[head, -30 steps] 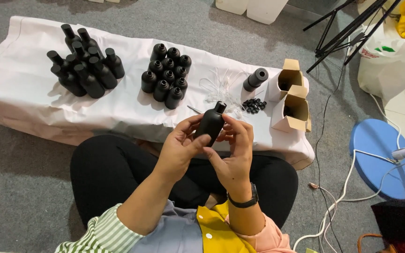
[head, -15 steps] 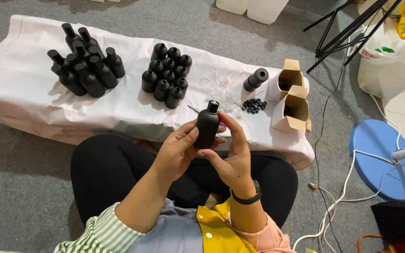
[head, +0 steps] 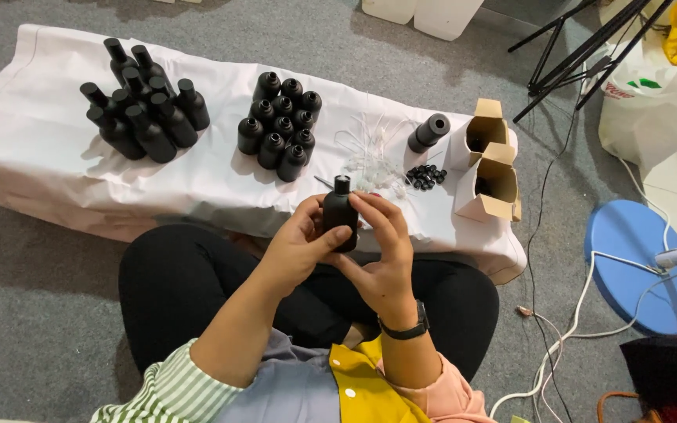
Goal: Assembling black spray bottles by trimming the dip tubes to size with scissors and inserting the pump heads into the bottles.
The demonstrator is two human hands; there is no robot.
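Observation:
Both my hands hold one small black bottle (head: 339,217) upright above my lap, its neck and cap pointing up. My left hand (head: 301,243) wraps the bottle's body from the left. My right hand (head: 381,247) cups it from the right, fingers curled over its upper part. Just beyond the bottle, on the white cloth (head: 33,149), lie thin clear dip tubes (head: 370,149) and a small heap of black caps (head: 423,176).
The cloth carries a group of tall black bottles (head: 144,113), a cluster of short black bottles (head: 280,125), one bottle lying on its side (head: 429,131) and two open cardboard boxes (head: 489,168). A blue round lamp base (head: 640,262), white cables and tripod legs stand to the right.
The bottle was tilted to the right a second ago; my hands have turned it upright and shifted it slightly left. The things on the cloth have not moved.

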